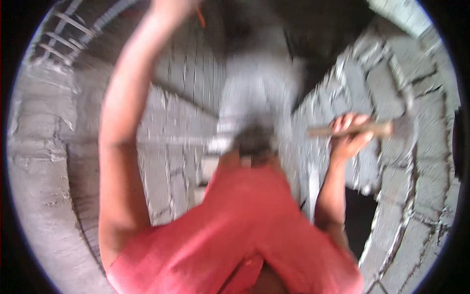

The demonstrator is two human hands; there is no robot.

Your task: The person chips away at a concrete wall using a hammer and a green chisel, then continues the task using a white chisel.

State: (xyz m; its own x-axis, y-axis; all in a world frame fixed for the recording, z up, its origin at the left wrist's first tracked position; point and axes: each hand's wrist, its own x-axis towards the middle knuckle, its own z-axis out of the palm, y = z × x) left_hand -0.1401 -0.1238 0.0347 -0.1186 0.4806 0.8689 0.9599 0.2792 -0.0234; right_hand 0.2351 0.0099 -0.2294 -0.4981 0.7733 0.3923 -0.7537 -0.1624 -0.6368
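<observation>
My right hand [350,132] is wrapped round the wooden handle of a brick hammer [384,129]. The dark head of the hammer points right, close to the brick wall on that side; motion blurs its outline. At the top edge of the view my left hand [172,7] is raised at the end of a stretched arm. Its fingers are cut off and blurred, so its grip is hidden. Beside it shows a thin orange strip [201,17], and I cannot make out whether the hand holds it.
Curved grey brickwork [391,196] rises on the right, with a dark opening [360,220] low in it. A rough grey wall [39,181] stands on the left. A ladder-like frame [66,34] is at upper left. Below me lies a blurred pale surface [259,93].
</observation>
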